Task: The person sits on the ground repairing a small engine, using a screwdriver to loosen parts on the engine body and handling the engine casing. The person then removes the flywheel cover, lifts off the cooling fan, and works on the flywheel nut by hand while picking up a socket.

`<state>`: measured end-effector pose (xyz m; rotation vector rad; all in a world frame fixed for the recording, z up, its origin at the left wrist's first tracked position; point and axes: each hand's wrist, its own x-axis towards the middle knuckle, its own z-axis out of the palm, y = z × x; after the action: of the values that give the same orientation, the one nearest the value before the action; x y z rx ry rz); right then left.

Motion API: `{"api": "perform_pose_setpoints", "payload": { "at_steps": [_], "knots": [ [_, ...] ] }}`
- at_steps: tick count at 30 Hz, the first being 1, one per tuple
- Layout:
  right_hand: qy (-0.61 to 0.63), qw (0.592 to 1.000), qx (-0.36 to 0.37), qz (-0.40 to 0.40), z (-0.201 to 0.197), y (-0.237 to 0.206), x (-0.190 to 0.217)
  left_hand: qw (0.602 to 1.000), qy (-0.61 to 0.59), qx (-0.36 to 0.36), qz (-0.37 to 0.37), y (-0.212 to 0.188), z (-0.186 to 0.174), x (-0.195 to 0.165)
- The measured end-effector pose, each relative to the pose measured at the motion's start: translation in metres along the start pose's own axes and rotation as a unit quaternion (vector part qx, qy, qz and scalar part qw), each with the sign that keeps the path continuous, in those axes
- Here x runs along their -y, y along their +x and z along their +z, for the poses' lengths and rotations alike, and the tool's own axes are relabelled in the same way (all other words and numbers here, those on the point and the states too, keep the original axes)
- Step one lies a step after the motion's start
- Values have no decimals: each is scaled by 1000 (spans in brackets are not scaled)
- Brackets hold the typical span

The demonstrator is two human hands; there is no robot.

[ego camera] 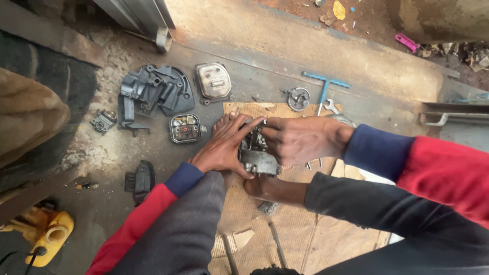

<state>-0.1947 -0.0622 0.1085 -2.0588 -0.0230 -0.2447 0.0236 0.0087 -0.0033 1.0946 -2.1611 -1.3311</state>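
Both the left hand (224, 147) and right hand (300, 140) close their fingers around the grimy engine block (256, 155) on the cardboard sheet (305, 229) (best kept steady, pressed down).

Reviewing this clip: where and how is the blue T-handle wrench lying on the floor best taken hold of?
Grip the blue T-handle wrench by its crossbar, probably from above with fingers wrapped round the bar. The bar lies flat at the far end, clear of other parts, while the shaft runs down toward the open-end spanner and the right hand, so that end is more crowded.
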Motion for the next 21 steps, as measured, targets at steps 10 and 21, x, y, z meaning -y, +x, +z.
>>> {"api": "perform_pose_setpoints", "payload": {
  "at_steps": [10, 21],
  "knots": [
    [-399, 875, 18, 273, 32, -3, 32, 998, -28, -42, 35, -5, 7, -9],
    [-374, 748, -165, 524, 66, 16, 57, 999, -21, -33, 10, -9, 10, -28]
  ]
}}
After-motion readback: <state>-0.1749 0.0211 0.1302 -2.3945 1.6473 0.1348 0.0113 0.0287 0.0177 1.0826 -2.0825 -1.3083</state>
